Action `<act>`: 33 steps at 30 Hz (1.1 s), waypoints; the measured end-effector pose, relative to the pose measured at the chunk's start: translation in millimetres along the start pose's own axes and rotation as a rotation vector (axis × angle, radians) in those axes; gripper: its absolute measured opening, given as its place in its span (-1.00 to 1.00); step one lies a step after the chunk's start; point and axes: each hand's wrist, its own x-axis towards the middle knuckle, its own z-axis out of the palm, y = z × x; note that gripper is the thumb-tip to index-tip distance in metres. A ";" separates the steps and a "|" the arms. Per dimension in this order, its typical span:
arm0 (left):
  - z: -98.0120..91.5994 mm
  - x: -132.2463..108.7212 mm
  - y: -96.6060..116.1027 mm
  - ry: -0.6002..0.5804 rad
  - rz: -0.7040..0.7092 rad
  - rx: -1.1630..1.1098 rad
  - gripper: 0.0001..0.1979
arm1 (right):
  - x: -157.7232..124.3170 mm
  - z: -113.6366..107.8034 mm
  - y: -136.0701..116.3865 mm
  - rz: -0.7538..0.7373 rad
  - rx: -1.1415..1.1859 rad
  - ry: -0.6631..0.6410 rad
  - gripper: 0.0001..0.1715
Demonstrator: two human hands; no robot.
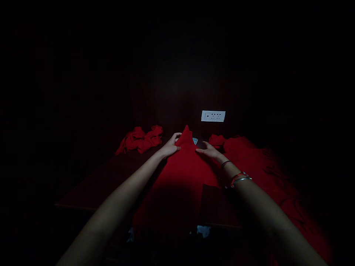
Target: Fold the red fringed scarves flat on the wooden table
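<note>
Both hands lie flat and open on a red cloth [180, 173] spread over the dark surface [105, 181]: left hand [170, 147] and right hand [209, 151] flank its raised peak, gripping nothing.

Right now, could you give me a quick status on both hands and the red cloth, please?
Left hand and right hand flat on red cloth, flanking its peak. Cloth spread over dark table. Crumpled red pieces far left; red heap beside right wrist.
</note>
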 end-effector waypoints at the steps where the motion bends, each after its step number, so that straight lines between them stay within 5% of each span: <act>1: -0.3 -0.4 0.9 -0.022 0.018 -0.004 -0.39 | 3.3 -1.0 -3.5 0.006 0.108 -0.039 -0.25; 5: -2.4 -2.9 5.4 -0.091 0.065 -0.003 -0.38 | 12.5 -3.0 -14.6 0.011 0.462 -0.213 -0.32; 10: -4.1 -6.1 15.1 -0.061 0.062 0.007 -0.35 | 16.2 -15.9 -30.8 -0.102 0.575 -0.384 -0.47; 20: 9.6 5.0 7.9 0.251 -0.012 -0.145 -0.31 | 10.9 -47.1 -62.0 -0.191 0.332 -0.295 -0.60; 28: 20.1 12.3 10.9 -0.029 0.041 -0.435 -0.66 | -48.0 -113.8 -114.9 -0.376 0.146 -0.205 -0.59; 33: 41.1 33.7 -18.1 -0.025 -0.139 -0.208 -0.74 | -106.2 -166.6 -105.9 -0.216 0.064 -0.089 -0.59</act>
